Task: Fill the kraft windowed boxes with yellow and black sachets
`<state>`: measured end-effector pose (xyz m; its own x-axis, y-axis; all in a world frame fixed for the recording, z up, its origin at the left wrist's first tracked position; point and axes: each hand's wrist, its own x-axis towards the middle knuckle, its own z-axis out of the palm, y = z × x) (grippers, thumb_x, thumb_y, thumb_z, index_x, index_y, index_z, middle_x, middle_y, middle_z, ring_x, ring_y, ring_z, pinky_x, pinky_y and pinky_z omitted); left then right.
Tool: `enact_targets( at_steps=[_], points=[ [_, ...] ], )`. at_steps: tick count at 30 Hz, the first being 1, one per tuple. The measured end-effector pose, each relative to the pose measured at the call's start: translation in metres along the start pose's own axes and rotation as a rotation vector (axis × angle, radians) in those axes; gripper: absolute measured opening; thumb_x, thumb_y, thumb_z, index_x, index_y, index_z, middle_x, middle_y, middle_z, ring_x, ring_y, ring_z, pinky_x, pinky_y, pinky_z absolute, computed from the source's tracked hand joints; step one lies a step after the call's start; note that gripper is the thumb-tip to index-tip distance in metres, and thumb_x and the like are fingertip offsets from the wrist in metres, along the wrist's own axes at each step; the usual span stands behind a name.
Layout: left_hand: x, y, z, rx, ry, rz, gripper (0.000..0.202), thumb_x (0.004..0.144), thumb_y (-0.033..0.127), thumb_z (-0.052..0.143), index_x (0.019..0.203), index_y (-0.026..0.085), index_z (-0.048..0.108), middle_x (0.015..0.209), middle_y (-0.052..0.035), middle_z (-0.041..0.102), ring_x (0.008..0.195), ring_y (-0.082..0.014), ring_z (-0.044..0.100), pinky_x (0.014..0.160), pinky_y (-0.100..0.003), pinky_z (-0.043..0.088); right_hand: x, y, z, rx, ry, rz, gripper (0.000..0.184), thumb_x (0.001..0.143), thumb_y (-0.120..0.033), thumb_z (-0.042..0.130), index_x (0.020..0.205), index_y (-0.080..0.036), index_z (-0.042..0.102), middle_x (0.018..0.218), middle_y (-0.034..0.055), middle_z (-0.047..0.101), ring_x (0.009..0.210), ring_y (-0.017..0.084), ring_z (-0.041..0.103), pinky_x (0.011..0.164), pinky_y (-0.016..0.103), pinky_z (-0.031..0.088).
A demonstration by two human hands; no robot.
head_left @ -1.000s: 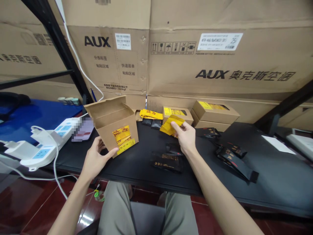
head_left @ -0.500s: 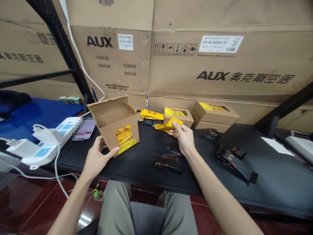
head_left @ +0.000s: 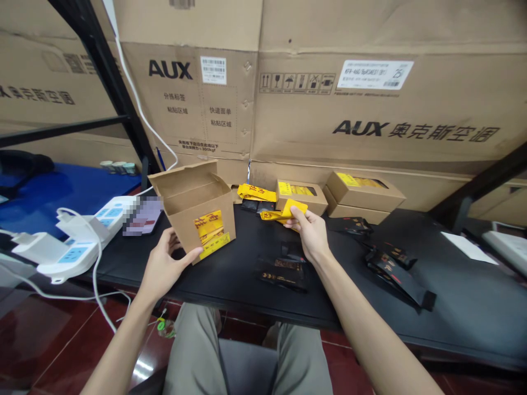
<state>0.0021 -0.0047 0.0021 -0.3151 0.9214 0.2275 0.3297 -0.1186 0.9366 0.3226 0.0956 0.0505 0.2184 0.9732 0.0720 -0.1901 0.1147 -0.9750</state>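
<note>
Your right hand is clenched on a glossy yellow packet, pinching it between thumb and fingers, its end sticking out toward the back of the table. Your left hand grasps the open kraft carton, with your fingers curled at its side and your thumb along its lower front edge. The carton stands on the black table, its flap folded back and its corrugated brown walls rising around a hollow middle; yellow printed material shows on its front. Just beyond your right hand, a second yellow packet lies flat beside small dark sachets. Closed kraft cartons sit farther back, their windows showing yellow, so some are done. Left on the table are matte black sachets near your right wrist and a looser heap of long black sachets to the right, and your carton is not yet shut
</note>
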Motion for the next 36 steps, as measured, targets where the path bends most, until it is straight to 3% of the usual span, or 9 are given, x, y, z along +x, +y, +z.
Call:
enact_targets(
  at_steps=[8, 15, 18, 21, 26, 32, 36],
  points=[
    [0.0, 0.002, 0.0, 0.007, 0.006, -0.001, 0.072, 0.069, 0.052, 0.088, 0.127, 0.023, 0.056, 0.134, -0.014, 0.071, 0.121, -0.0318, 0.07, 0.11, -0.053, 0.054, 0.0, 0.0, -0.002, -0.012, -0.029, -0.005, 0.047, 0.057, -0.057, 0.086, 0.076, -0.016, 0.072, 0.068, -0.0003, 0.07, 0.055, 0.01, 0.061, 0.068, 0.03, 0.063],
    [0.0, 0.0, 0.0, 0.001, 0.004, 0.001, 0.072, 0.07, 0.052, 0.088, 0.127, 0.024, 0.056, 0.136, -0.0137, 0.07, 0.123, -0.0317, 0.069, 0.11, -0.051, 0.054, -0.002, 0.001, -0.002, -0.036, -0.055, -0.031, 0.053, 0.06, -0.061, 0.087, 0.082, -0.016, 0.072, 0.07, -0.0006, 0.07, 0.059, 0.011, 0.064, 0.071, 0.031, 0.064],
    [0.001, -0.001, 0.0, 0.01, 0.007, 0.007, 0.071, 0.069, 0.052, 0.088, 0.126, 0.024, 0.057, 0.135, -0.0135, 0.071, 0.122, -0.0315, 0.07, 0.109, -0.05, 0.055, -0.002, -0.002, -0.003, -0.077, -0.083, -0.089, 0.056, 0.062, -0.064, 0.086, 0.088, -0.016, 0.072, 0.073, 0.0008, 0.071, 0.063, 0.014, 0.069, 0.073, 0.032, 0.064],
    [0.001, -0.001, 0.0, 0.013, 0.004, 0.023, 0.07, 0.07, 0.052, 0.088, 0.126, 0.023, 0.057, 0.133, -0.0137, 0.071, 0.12, -0.0312, 0.071, 0.108, -0.05, 0.056, -0.004, -0.011, -0.007, -0.23, -0.113, -0.238, 0.051, 0.071, -0.064, 0.081, 0.089, -0.016, 0.072, 0.068, 0.0005, 0.067, 0.058, 0.014, 0.063, 0.063, 0.03, 0.058],
    [0.003, -0.001, 0.0, 0.02, -0.006, 0.055, 0.068, 0.07, 0.053, 0.087, 0.123, 0.023, 0.057, 0.131, -0.0131, 0.072, 0.119, -0.0305, 0.071, 0.107, -0.049, 0.056, -0.014, -0.053, -0.004, -0.532, -0.145, -0.683, 0.036, 0.084, -0.046, 0.075, 0.066, -0.018, 0.063, 0.071, -0.0004, 0.058, 0.064, 0.01, 0.049, 0.06, 0.026, 0.043],
    [0.002, 0.003, 0.0, 0.04, -0.01, 0.056, 0.07, 0.068, 0.055, 0.088, 0.123, 0.023, 0.058, 0.129, -0.0123, 0.074, 0.113, -0.0302, 0.074, 0.104, -0.049, 0.058, -0.045, -0.129, 0.042, -0.522, -0.402, -0.833, 0.025, 0.09, -0.043, 0.073, 0.089, -0.018, 0.071, 0.082, -0.0005, 0.067, 0.07, 0.011, 0.058, 0.067, 0.026, 0.049],
    [0.001, 0.004, 0.0, 0.056, -0.021, 0.077, 0.071, 0.069, 0.055, 0.086, 0.125, 0.023, 0.057, 0.128, -0.0128, 0.074, 0.114, -0.0307, 0.073, 0.105, -0.05, 0.057, -0.064, -0.163, 0.083, -0.685, -0.558, -0.983, 0.027, 0.097, -0.043, 0.065, 0.103, -0.018, 0.074, 0.094, 0.0011, 0.07, 0.081, 0.012, 0.063, 0.078, 0.027, 0.051]
  ],
)
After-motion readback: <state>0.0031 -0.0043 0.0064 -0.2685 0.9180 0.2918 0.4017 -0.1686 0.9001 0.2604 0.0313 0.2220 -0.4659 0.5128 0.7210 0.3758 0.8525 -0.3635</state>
